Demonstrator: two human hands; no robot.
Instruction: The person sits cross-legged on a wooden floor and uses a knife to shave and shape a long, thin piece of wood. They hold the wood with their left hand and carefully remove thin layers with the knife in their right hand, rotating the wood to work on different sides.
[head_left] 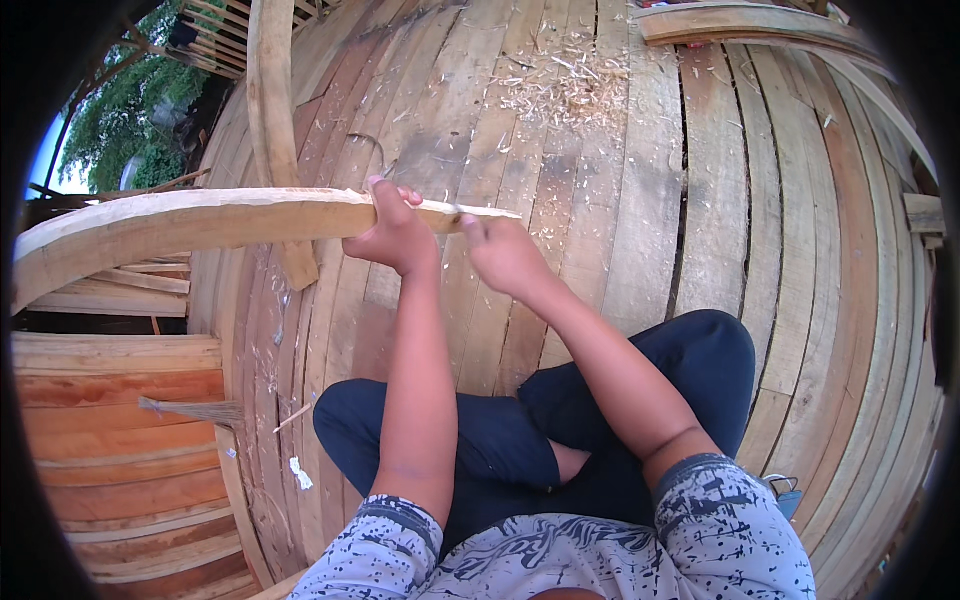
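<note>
Your left hand (400,235) wraps the long, pale wooden board (240,222) from beneath, near its right-hand end, digits showing at the upper edge. Your right hand (505,255) is curled beside that narrow tip; the area at the thumb is blurred, so you cannot tell whether it pinches the wood or a small tool.

The board is raised above the plank floor (650,200), in front of your crossed legs (540,430), and runs left toward the floor's left edge and out of view. It crosses over a squared timber (270,120); whether it rests on that is unclear. It bows, though the lens may add to the curve.

Judging by its length and thickness, expect it to be stiff and rather heavy, with the weight pulling toward the far left. The end looks thin enough to split or splinter, and the upper edge appears rough. A firm hold belongs on the thicker section, just left of the tapered tip, with fingers off the raw edge.

Farther out, wood shavings (570,85) lie toward the floor's far edge, stacked planks (760,28) sit at its far right corner, and a bundle of bristles (195,408) and a white scrap (300,474) lie near its left edge.
</note>
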